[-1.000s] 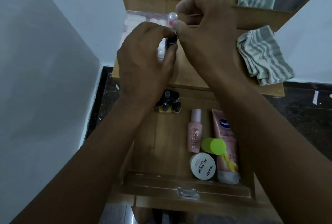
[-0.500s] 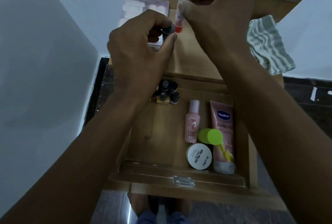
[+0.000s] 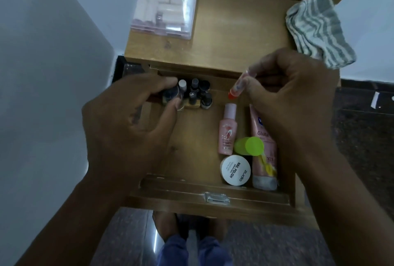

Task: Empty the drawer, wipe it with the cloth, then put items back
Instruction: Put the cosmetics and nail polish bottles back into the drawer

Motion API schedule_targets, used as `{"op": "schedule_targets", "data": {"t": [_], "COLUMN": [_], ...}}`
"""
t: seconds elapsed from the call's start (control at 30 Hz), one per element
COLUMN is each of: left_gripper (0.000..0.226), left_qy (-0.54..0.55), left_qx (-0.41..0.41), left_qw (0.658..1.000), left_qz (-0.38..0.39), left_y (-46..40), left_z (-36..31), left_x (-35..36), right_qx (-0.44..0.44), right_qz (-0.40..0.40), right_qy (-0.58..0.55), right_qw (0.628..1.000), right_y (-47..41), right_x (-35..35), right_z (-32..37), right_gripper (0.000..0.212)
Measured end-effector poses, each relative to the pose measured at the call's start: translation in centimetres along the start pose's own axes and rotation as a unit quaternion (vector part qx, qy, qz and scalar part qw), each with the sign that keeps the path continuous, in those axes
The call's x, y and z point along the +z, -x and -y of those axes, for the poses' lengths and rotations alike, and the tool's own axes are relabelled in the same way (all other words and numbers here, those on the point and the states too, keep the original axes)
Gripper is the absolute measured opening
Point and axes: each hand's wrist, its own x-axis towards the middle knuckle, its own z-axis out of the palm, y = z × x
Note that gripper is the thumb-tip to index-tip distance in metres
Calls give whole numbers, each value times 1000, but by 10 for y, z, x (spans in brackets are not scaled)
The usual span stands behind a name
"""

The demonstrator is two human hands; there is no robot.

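Note:
The wooden drawer [image 3: 191, 193] stands pulled out below the table top. My left hand [image 3: 132, 125] reaches into its back left corner, fingers closed around a small dark nail polish bottle [image 3: 170, 95] among a cluster of small bottles [image 3: 198, 93]. My right hand [image 3: 285, 99] pinches a slim clear tube with a red tip [image 3: 237, 87] above the drawer. Lying in the drawer are a pink bottle [image 3: 228, 131], a pink Vaseline tube [image 3: 265, 163], a green-capped item [image 3: 249, 146] and a white round nail polish tin [image 3: 235, 169]. The striped cloth [image 3: 317, 29] lies on the table top at the right.
A clear plastic box [image 3: 166, 3] of pale items sits on the wooden table top [image 3: 234, 31] at the back left. A grey wall runs along the left. My feet [image 3: 187, 227] stand on the dark floor under the drawer front.
Both hands came down from above the table top to the drawer. My left hand carried the dark bottle to the cluster at the back; my right still pinches the red-tipped tube.

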Motion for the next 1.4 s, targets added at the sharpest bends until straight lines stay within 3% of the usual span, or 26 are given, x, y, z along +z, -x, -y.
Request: {"op": "schedule_targets", "data": {"t": [0.17,0.7,1.4], "left_gripper": [22,25,24], "left_qy": [-96,-191,-193], "left_qx": [21,29,-10], "left_qw": [995,978,977], "left_qz": [10,81,87], "left_y": [20,22,38], "left_z": [10,47,56], "left_x": [1,19,25], "right_qx": [35,20,-15], "right_qz": [-8,-6,-9], "right_qy": [59,126,125], "right_qw": [998,992,992], "right_y": [6,15,34], "right_x": [20,49,29], "right_z": [-24,-45,-16], "right_gripper": [4,6,7]}}
